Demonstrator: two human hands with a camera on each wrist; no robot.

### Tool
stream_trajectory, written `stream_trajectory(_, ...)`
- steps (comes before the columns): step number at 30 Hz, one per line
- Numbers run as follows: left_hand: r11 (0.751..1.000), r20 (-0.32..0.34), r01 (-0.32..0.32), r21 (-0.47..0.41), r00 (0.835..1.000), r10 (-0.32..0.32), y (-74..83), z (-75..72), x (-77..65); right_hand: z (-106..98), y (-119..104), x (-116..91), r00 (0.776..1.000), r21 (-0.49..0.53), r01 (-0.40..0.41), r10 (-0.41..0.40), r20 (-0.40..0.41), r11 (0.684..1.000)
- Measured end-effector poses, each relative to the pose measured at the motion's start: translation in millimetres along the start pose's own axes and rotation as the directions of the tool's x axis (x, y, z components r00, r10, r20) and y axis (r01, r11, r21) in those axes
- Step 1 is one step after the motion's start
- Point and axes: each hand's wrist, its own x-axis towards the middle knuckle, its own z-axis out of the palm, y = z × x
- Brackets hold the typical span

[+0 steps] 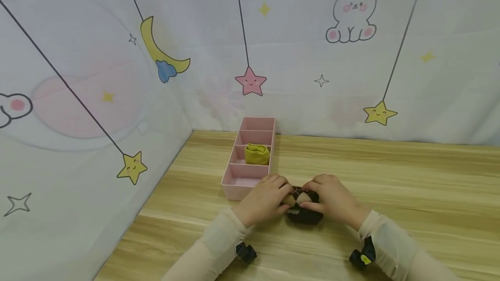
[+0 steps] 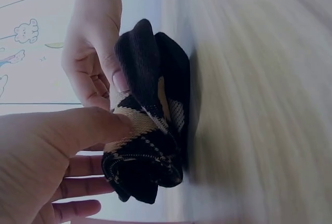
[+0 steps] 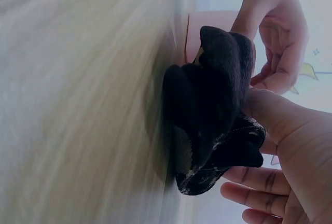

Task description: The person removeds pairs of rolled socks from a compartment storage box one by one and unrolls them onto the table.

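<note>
A bundle of black socks (image 1: 305, 217) with a tan diamond pattern lies folded on the wooden table, between both hands. My left hand (image 1: 266, 200) grips its left side, the thumb pressing the patterned fabric in the left wrist view. From the other side my right hand (image 1: 333, 197) holds the bundle, thumb on top and fingers behind it. In the right wrist view, the dark folded ends of the socks (image 3: 218, 84) face the camera. Parts of the fingers are hidden behind the fabric.
A pink divided box (image 1: 237, 192) stands just beyond the left hand. A rolled mustard-yellow cloth item (image 1: 257, 155) sits in its second compartment from the front. Printed white curtains (image 1: 304, 107) border the wooden table (image 1: 429, 194) at the back and left.
</note>
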Motion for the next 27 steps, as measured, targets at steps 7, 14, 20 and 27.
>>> stream_trajectory(7, 0.999, -0.077, -0.035, -0.016, 0.996, 0.034, -3.1, -1.5, -5.7, -1, -9, -1, 0.999, -0.027, -0.020, 0.021, 0.030, 0.999)
stream_trajectory(14, 0.991, -0.172, -0.047, -0.124, 0.985, 0.026, -0.6, -1.5, -10.5, -1, -13, -2, 0.999, -0.095, 0.007, -0.004, 0.035, 0.995)
stream_trajectory(20, 0.983, -0.215, -0.088, -0.163, 0.975, 0.052, 5.7, -1.8, -18.2, -4, -16, -2, 0.997, -0.107, 0.004, 0.003, 0.073, 0.994)
stream_trajectory(27, 0.976, -0.217, -0.160, -0.150, 0.968, 0.126, 13.5, 4.1, -26.1, -5, -16, 0, 0.994, -0.078, -0.017, 0.025, 0.104, 0.997)
